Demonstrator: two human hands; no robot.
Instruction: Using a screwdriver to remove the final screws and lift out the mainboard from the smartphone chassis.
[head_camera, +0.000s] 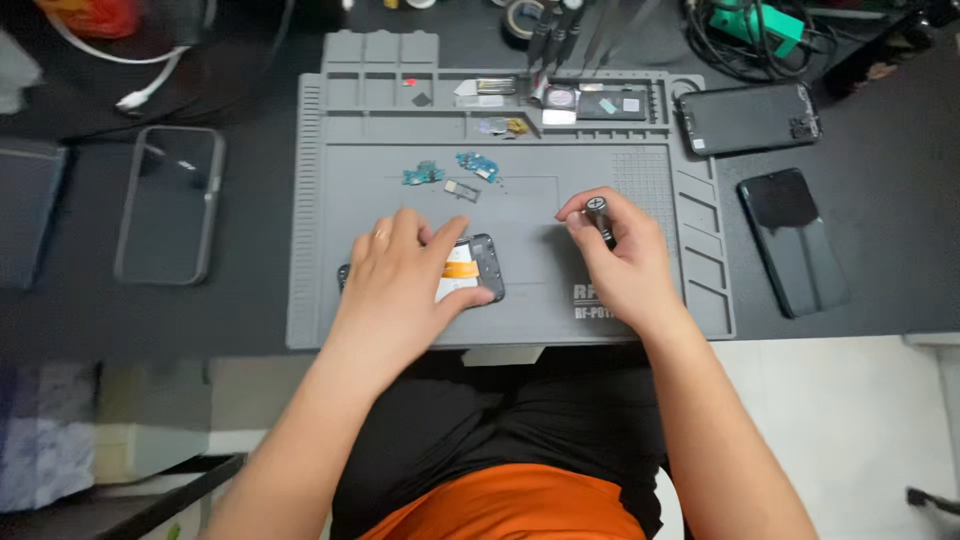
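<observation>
Your left hand (405, 272) lies flat, pinning the opened phone (478, 268) on the grey repair mat (320, 240); your right hand (622, 260) grips a small screwdriver (600, 218), tip hidden. The back is off and small teal boards (452, 168) lie removed above; more disassembly likely remains. The phone's long axis runs left to right.

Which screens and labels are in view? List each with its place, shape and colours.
Cased phone: left of the mat, dark rectangular screen in a grey case.
Dark phone: right of the mat, tilted, black glossy rectangle.
Phone back: upper right, beside the mat's corner, black rectangle lying crosswise.
Open phone: on the mat under the left hand, black frame, orange and white parts inside.
Mat: grey, with white printed lettering by the right hand.
</observation>
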